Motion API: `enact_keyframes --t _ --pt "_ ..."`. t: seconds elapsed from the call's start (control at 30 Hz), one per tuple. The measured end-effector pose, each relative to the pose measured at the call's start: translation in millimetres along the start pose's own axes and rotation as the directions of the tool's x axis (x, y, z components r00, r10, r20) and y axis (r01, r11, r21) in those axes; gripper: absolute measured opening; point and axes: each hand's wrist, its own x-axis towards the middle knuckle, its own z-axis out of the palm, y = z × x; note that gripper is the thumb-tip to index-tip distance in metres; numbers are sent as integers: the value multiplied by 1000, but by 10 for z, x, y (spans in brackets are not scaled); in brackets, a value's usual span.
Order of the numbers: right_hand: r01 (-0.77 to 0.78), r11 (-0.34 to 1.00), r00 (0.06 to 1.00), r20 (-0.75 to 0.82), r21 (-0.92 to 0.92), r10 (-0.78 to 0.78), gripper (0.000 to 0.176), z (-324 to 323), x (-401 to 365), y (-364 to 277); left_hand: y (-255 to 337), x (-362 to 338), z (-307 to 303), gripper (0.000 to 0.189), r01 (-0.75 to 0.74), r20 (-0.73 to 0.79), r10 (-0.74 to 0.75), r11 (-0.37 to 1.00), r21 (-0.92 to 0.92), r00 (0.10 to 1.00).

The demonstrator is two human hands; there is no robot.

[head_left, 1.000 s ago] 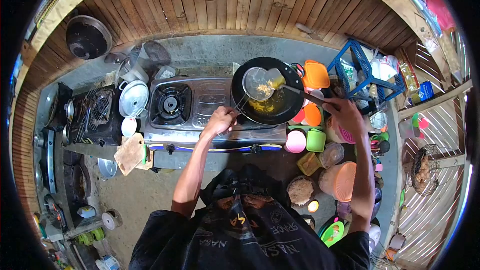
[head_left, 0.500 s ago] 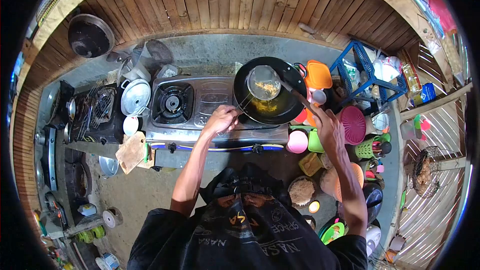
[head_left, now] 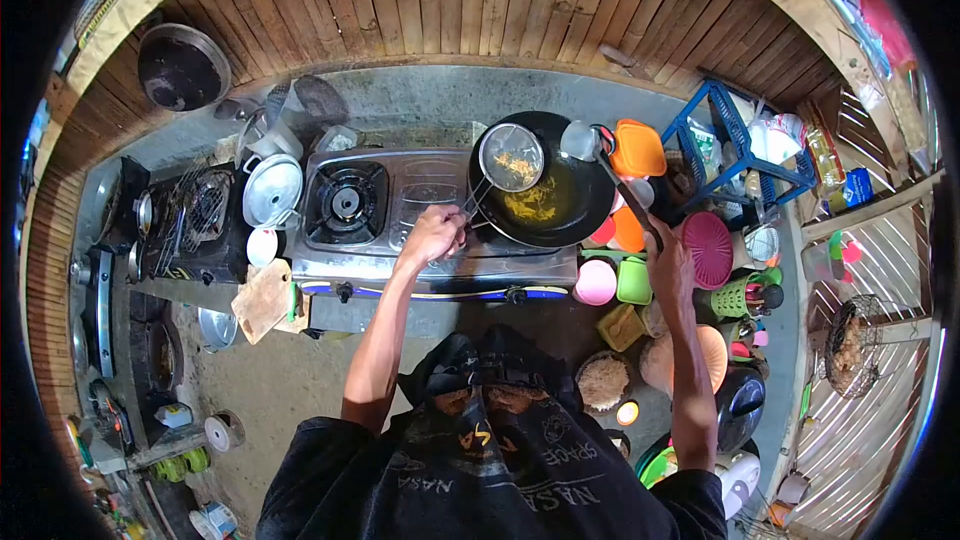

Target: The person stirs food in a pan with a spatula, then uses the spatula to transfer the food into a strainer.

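Note:
Closed around a wire handle, my left hand (head_left: 437,236) holds a round mesh strainer (head_left: 497,166) over the left part of a dark wok (head_left: 583,202). Golden fried bits (head_left: 518,168) lie in the strainer's mesh. Yellow oil and more golden pieces (head_left: 532,204) are in the wok below. My right hand (head_left: 670,258) is wrapped round the dark handle of a spatula (head_left: 578,140), whose pale metal blade is at the wok's upper right rim. The wok stands on the right side of a two-burner gas stove (head_left: 425,265), hiding the burner there.
Left of the stove are a silver pot lid (head_left: 271,191), a cutting board (head_left: 264,302) and a grill rack (head_left: 205,208). Plastic containers, including an orange box (head_left: 638,148) and a pink cup (head_left: 596,283), crowd the right side near a blue rack (head_left: 740,135).
The spatula has moved right, from over the strainer to the wok's edge, with my right hand shifting slightly right and down. The strainer has moved a little left and up.

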Motion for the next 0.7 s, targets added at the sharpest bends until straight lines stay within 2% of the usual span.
enact_keyframes --t 0.07,0.1,0.2,0.4,0.5,0.57,0.63,0.7 --pt "243 964 963 -92 -109 -253 32 208 3 189 57 -25 -14 24 38 -33 -38 999 -2 999" --pt "244 964 963 -92 -109 -255 32 230 10 152 79 -29 -17 24 37 -34 -37 999 -3 999" --pt "92 982 996 22 -167 -90 32 386 -22 -6 121 -62 -25 24 -3 -73 7 998 55 997" --pt "97 972 979 196 -213 -55 33 412 43 -179 171 -113 -42 25 -10 -85 13 999 38 996" --pt "132 980 972 212 -149 -98 31 333 32 -193 156 -130 -112 23 10 -82 -6 999 41 997" --pt "129 985 971 217 -116 -101 30 318 98 -118 105 -111 -162 23 -29 -107 27 999 -17 994" --pt "117 990 969 228 -81 -96 30 311 115 -122 109 -109 -192 24 -50 -110 50 999 2 993" --pt "123 991 985 129 -44 -116 30 344 163 -176 127 -127 -214 25 -69 -110 72 997 28 991"
